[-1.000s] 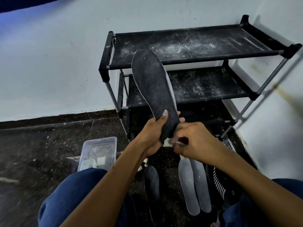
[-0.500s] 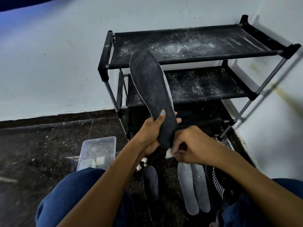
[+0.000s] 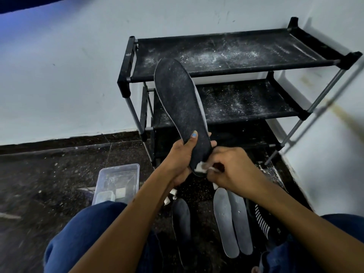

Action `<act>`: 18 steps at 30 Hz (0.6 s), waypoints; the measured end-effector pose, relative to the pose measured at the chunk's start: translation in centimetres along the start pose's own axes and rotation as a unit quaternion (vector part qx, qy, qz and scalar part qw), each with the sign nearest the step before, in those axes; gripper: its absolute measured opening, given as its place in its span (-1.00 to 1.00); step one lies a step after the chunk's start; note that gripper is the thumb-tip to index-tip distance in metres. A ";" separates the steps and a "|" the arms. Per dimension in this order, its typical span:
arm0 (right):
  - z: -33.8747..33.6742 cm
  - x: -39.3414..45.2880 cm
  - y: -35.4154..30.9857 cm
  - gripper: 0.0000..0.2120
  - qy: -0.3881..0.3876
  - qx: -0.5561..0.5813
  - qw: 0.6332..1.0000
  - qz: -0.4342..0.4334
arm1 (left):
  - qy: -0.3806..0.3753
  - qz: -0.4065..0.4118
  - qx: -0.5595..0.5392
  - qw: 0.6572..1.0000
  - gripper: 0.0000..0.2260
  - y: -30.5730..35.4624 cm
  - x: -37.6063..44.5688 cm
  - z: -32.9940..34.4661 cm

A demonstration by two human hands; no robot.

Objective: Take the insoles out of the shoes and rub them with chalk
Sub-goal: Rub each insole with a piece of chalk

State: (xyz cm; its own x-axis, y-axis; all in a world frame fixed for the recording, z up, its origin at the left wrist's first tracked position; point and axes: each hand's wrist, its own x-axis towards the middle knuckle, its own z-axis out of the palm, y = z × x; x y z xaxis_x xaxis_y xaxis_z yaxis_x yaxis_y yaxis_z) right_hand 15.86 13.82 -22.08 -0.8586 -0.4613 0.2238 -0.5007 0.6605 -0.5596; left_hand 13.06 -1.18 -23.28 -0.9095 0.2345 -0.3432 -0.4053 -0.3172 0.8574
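— What is held, and how?

— A dark insole (image 3: pixel 182 113) is gripped near its heel by the left hand (image 3: pixel 180 160), thumb laid across the front face, toe end tilted up toward 11 o'clock. A white piece of chalk (image 3: pixel 201 166) is pinched in the right hand (image 3: pixel 234 168) and pressed against the heel edge of the insole.

— What lies around it?

— A black shoe rack (image 3: pixel 226 56), dusted white on its shelves, is set behind the insole at 12 to 2 o'clock, in the corner of two pale walls. A clear plastic box (image 3: pixel 118 172) is seen on the dark floor (image 3: pixel 49 174) at 8 o'clock. Two grey insoles (image 3: pixel 232 219) are laid side by side below the right hand at 5 o'clock, a dark one (image 3: pixel 181 217) just to their left, and small chalk bits (image 3: pixel 170 197) near its tip. A black striped shoe (image 3: pixel 264 225) is seen at 4 o'clock, partly hidden.

— Where is open room left?

— Bare floor is left at 9 o'clock, beyond the box.
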 end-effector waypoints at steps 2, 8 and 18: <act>-0.1 0.2 0.0 -0.90 0.069 -0.002 0.997 0.018 | -0.004 -0.001 -0.001 1.000 -0.69 0.1 0.0 0.0; 0.3 0.0 -0.2 -0.92 0.003 -0.023 1.000 -0.010 | -0.006 0.005 0.011 1.000 -0.67 -0.1 0.0 -0.1; -0.1 0.1 -0.2 -0.85 -0.047 0.119 0.992 0.016 | 0.027 0.000 0.014 1.000 -0.70 0.1 0.1 -0.2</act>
State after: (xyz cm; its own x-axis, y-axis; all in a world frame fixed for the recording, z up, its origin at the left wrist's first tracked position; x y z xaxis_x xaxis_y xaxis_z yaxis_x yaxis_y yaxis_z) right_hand 15.89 13.70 -21.82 -0.8543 -0.5024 0.1334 -0.4230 0.5228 -0.7401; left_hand 12.89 -1.36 -23.35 -0.9132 0.1844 -0.3634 -0.4039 -0.2910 0.8673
